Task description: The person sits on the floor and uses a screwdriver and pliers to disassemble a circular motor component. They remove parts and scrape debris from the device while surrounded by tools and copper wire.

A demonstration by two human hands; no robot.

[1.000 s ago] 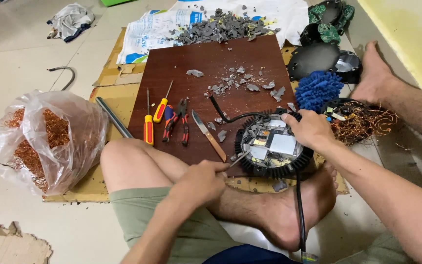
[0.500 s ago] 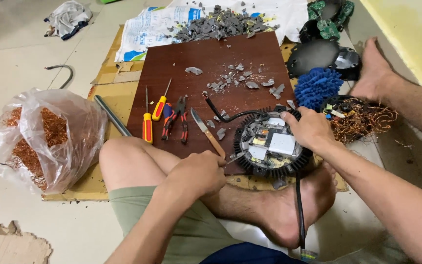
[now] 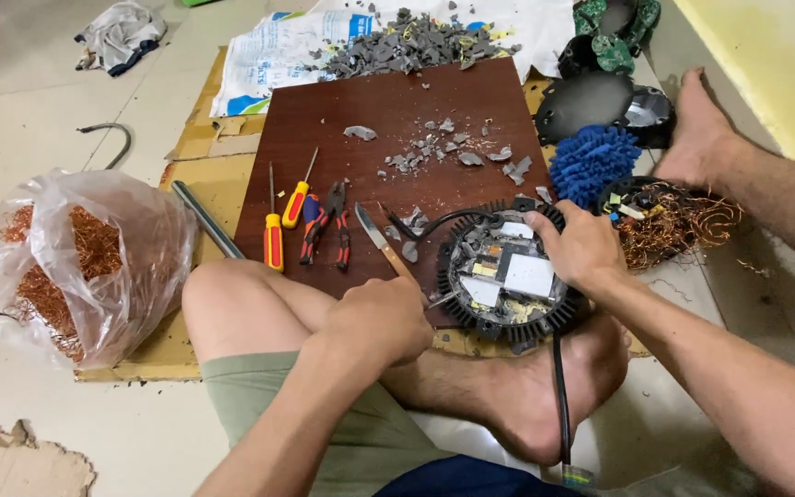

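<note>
Round black finned unit [image 3: 506, 278] with exposed circuit board, lying on the brown board's [image 3: 388, 138] near edge. Steadied by right hand [image 3: 580, 248], fingers clasped over its rim. Left hand [image 3: 381, 320] fisted round a thin tool, probably a screwdriver, prying at the unit's edge. Pliers [image 3: 326, 224] nearby.

One view only: head camera, worn by a seated person, tilted steeply down and forward. Close range; own knees and forearms fill the near edge. Brown board [image 3: 388, 129] sits centre, floor [image 3: 20, 120] runs to the far left, yellow wall [image 3: 766, 64] far right. Both hands [image 3: 379, 322] fall mid-frame, near. No second view shares the scene.
</note>
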